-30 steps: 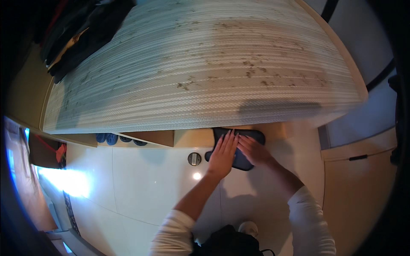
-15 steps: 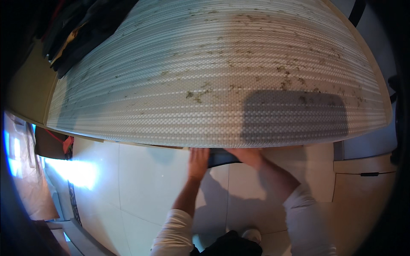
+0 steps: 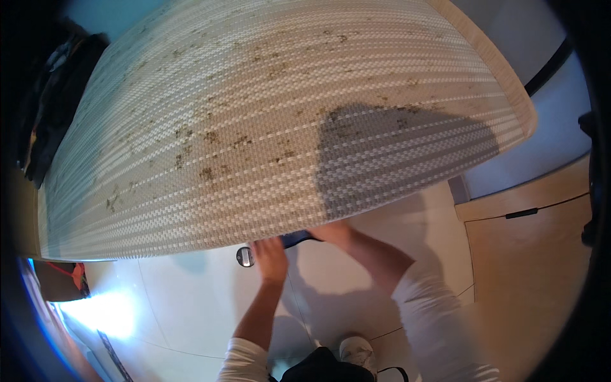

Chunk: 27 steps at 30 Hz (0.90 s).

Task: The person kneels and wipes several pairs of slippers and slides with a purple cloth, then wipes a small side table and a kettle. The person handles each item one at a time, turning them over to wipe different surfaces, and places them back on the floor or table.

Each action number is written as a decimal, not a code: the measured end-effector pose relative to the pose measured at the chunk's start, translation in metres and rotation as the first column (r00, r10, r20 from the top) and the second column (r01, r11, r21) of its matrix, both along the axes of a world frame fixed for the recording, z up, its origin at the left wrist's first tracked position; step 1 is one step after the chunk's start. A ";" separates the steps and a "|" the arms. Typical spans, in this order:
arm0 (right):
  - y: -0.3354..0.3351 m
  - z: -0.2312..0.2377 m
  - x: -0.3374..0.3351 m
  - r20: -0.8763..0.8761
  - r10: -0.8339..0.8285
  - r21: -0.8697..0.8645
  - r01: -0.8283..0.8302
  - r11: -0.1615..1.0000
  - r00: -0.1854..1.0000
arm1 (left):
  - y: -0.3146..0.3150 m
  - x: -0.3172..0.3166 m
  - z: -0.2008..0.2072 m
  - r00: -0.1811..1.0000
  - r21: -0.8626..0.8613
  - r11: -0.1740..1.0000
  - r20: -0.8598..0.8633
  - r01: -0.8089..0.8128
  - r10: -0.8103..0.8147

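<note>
A dark, curved-edged object (image 3: 296,240) shows between my hands at the near edge of a striped woven cover (image 3: 254,191); most of it is hidden beneath that edge. My left hand (image 3: 270,261) closes on its left side, fingertips partly covered by the edge. My right hand (image 3: 332,233) is on its right side, its fingers mostly hidden. Just left of my left hand, a small round dark piece with a pale display window (image 3: 245,256) pokes out; I cannot tell whether it joins the dark object. Brownish blotches dot the cover.
Pale tiled floor (image 3: 191,305) lies below, with my shoe (image 3: 358,351) at the bottom. Dark clothing (image 3: 67,95) is piled at the far left. A wooden drawer front (image 3: 528,242) with a dark handle stands at the right. Strong light falls at the lower left.
My view has shifted and tilted, so the cover's near edge now slants up to the right. The round piece with the display window has come into sight beside my left hand.
</note>
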State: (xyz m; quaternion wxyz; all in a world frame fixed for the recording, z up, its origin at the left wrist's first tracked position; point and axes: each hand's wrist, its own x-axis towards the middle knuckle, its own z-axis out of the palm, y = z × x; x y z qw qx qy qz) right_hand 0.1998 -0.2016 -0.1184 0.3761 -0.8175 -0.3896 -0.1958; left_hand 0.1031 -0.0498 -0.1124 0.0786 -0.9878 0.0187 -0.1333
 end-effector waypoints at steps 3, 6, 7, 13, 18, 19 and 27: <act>-0.084 0.006 0.009 -0.044 -0.065 -0.329 0.047 0.943 0.997 | -0.076 0.023 -0.001 0.983 -0.172 0.985 -0.181 0.006 -0.038; -0.133 0.010 0.002 0.197 -0.271 -0.532 0.335 0.778 0.942 | -0.129 0.043 0.005 0.951 -0.220 0.968 -0.253 0.123 -0.179; -0.139 0.010 -0.003 0.216 -0.323 -0.643 0.383 0.663 0.921 | -0.140 0.045 0.008 0.960 -0.176 0.967 -0.180 0.182 -0.213; -0.111 0.007 -0.021 0.332 -0.449 -0.558 0.556 0.616 0.830 | -0.118 0.048 0.007 0.974 -0.064 0.980 -0.117 0.187 -0.194; -0.040 0.020 -0.042 0.233 -0.316 -0.460 0.391 0.797 0.919 | -0.040 0.029 -0.001 0.985 -0.113 0.987 -0.117 0.115 -0.128; -0.019 0.023 -0.049 0.179 -0.301 -0.469 0.351 0.811 0.937 | -0.016 0.022 0.000 0.985 -0.128 0.987 -0.127 0.100 -0.117; 0.121 0.039 -0.105 -0.052 -0.038 -0.489 0.008 0.872 0.998 | 0.153 -0.067 0.042 0.969 -0.212 0.959 -0.120 0.189 -0.217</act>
